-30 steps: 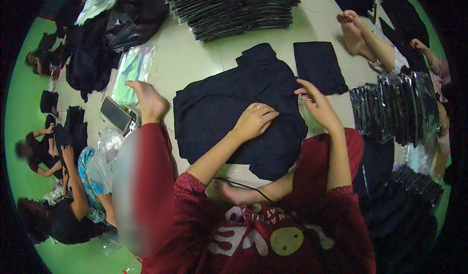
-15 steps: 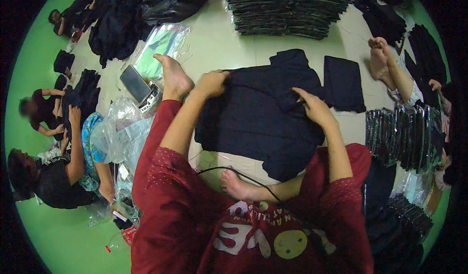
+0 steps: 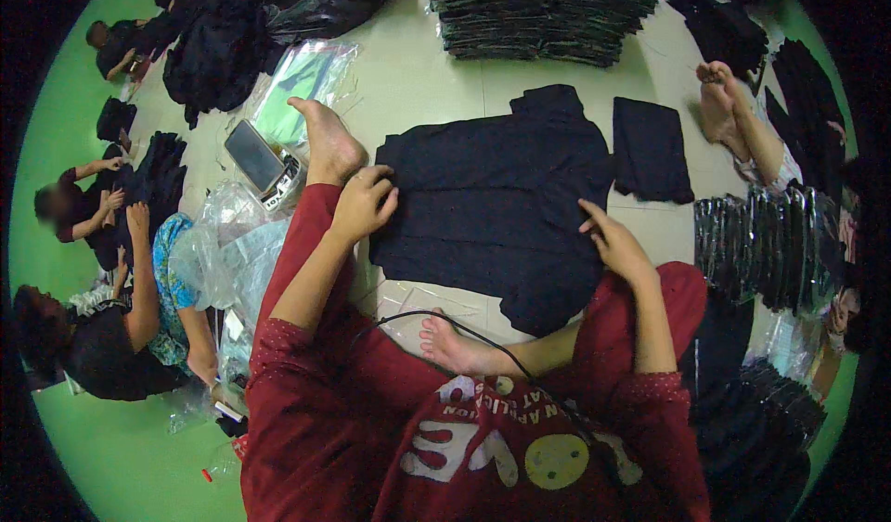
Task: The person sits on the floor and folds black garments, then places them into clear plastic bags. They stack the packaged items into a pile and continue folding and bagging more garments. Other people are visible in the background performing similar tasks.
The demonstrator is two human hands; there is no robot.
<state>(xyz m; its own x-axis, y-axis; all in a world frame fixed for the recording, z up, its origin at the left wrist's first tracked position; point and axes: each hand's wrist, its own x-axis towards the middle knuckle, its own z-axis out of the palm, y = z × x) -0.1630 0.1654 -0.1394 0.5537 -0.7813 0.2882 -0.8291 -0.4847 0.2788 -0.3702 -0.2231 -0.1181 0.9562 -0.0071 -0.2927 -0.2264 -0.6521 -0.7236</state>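
Observation:
A black garment point(image 3: 483, 202) lies spread out on the floor in front of me, with a short piece jutting out at its upper right and another at its lower right. My left hand point(image 3: 364, 205) is at the garment's left edge, fingers loosely bent and apart, holding nothing. Over by the right edge, my right hand point(image 3: 616, 244) has its fingers stretched out, the fingertips at or just above the cloth; I cannot tell if they touch. A smaller folded black cloth point(image 3: 650, 151) lies just beyond the garment's right side.
A tall stack of bagged black garments point(image 3: 548, 12) stands at the far side; another bagged row point(image 3: 766, 248) is at right. A phone point(image 3: 253, 155) and clear plastic bags point(image 3: 241, 244) lie left of my leg. A co-worker point(image 3: 116, 346) sits at left; another person's feet point(image 3: 719, 104) extend from the right.
My left hand has let go of the garment's upper edge and moved left and down. My right hand has drawn back toward the right edge. The cloth lies flatter.

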